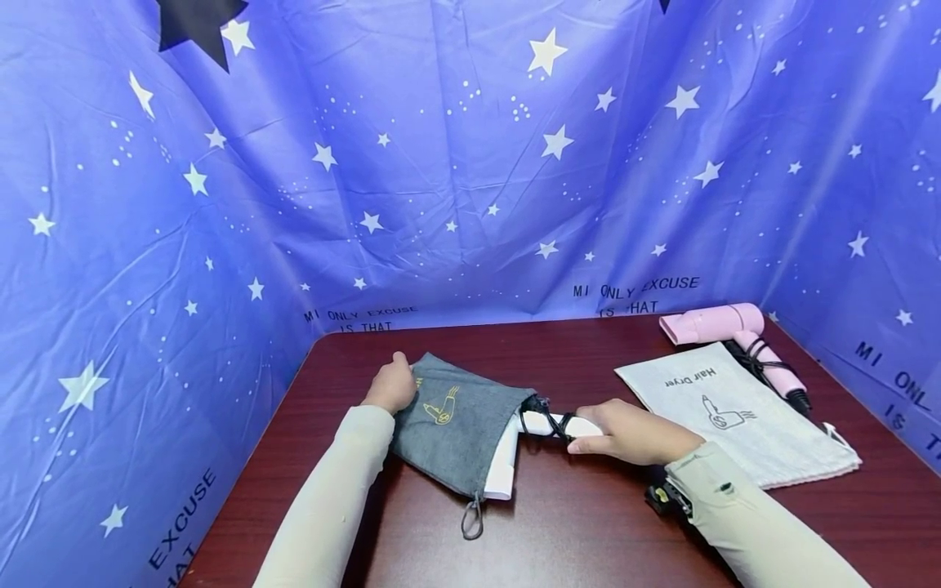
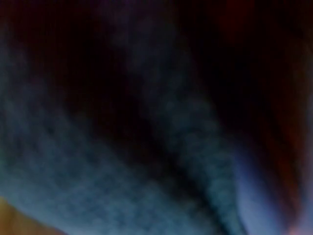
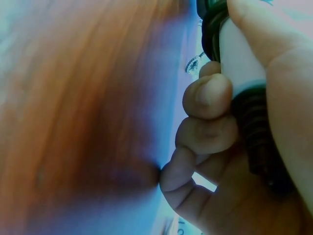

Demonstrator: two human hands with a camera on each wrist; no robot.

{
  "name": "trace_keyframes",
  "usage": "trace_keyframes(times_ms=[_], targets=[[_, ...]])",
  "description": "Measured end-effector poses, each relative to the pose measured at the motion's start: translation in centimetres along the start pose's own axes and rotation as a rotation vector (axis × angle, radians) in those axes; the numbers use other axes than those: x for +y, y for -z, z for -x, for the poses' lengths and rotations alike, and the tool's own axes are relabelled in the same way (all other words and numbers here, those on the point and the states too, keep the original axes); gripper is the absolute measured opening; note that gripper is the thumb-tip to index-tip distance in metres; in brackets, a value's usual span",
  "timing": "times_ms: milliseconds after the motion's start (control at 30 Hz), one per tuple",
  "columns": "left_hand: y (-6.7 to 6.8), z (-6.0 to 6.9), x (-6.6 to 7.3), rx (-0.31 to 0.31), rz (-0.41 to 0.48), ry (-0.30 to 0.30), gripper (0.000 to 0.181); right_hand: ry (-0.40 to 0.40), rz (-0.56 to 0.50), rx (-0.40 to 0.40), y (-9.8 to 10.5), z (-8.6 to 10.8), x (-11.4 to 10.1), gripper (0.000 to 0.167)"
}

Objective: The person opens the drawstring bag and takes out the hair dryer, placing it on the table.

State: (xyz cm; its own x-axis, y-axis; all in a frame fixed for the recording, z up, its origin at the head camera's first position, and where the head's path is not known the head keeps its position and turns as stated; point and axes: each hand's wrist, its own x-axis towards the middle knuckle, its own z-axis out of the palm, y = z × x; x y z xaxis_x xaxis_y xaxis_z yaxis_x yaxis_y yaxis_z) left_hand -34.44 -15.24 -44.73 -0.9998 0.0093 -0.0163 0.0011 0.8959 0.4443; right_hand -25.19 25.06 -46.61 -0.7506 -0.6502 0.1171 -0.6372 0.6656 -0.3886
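Note:
A white hair dryer (image 1: 501, 469) sits partly inside a dark grey drawstring pouch (image 1: 470, 425) printed with a yellow dryer drawing. Its handle, wound with black cord, sticks out of the pouch mouth toward the right. My right hand (image 1: 632, 433) grips the end of that handle; in the right wrist view the fingers curl round the white handle (image 3: 239, 58) and its black cord sleeve (image 3: 259, 132). At the pouch's closed far-left end, my left hand (image 1: 393, 382) grips the fabric. Only dark, blurred grey cloth (image 2: 122, 186) fills most of the left wrist view.
A white drawstring bag (image 1: 742, 416) marked "Hair Dryer" lies flat on the right of the dark red table (image 1: 573, 523). Behind it rests a pink hair dryer (image 1: 728, 323), cord wrapped round its handle. Blue star-printed curtains (image 1: 456, 163) enclose the table's back and sides.

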Motion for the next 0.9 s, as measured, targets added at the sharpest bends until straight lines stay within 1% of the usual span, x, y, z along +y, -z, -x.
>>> trace_keyframes(times_ms=[100, 267, 333, 400, 533, 567, 633, 733, 767, 833, 900], targets=[[0.0, 0.0, 0.1, -0.004, -0.016, 0.009, 0.044, 0.005, -0.002, 0.002, -0.1, 0.1, 0.0, 0.03], [0.0, 0.0, 0.2, -0.035, -0.034, 0.027, 0.055, 0.006, -0.002, -0.001, -0.1, 0.2, -0.1, 0.03], [0.0, -0.1, 0.2, -0.051, -0.053, 0.019, 0.055, 0.005, 0.001, -0.001, -0.1, 0.2, -0.3, 0.03], [0.0, -0.1, 0.3, -0.071, -0.085, 0.011, 0.052, 0.006, 0.004, -0.003, -0.1, 0.2, -0.4, 0.03], [0.2, -0.5, 0.9, -0.124, -0.151, 0.01, 0.033, 0.015, 0.021, -0.007, 0.1, 0.2, -0.7, 0.029], [0.3, -0.6, 1.1, -0.14, -0.154, 0.011, 0.033, 0.015, 0.022, -0.009, 0.2, 0.2, -0.8, 0.029], [0.5, -0.9, 1.6, -0.167, -0.129, 0.003, 0.038, 0.011, 0.026, -0.011, 0.3, 0.2, -0.9, 0.03], [0.7, -1.5, 2.4, -0.185, -0.049, -0.021, 0.044, 0.002, 0.035, -0.011, 0.4, 0.3, -1.1, 0.03], [0.7, -1.6, 2.7, -0.195, -0.019, -0.02, 0.045, 0.006, 0.035, -0.011, 0.4, 0.3, -1.2, 0.031], [0.6, -1.9, 3.2, -0.176, 0.014, -0.019, 0.045, 0.015, 0.035, -0.01, 0.4, 0.2, -1.3, 0.031], [0.5, -2.2, 3.6, -0.154, 0.01, -0.016, 0.045, 0.019, 0.037, -0.01, 0.3, 0.1, -1.3, 0.031]])
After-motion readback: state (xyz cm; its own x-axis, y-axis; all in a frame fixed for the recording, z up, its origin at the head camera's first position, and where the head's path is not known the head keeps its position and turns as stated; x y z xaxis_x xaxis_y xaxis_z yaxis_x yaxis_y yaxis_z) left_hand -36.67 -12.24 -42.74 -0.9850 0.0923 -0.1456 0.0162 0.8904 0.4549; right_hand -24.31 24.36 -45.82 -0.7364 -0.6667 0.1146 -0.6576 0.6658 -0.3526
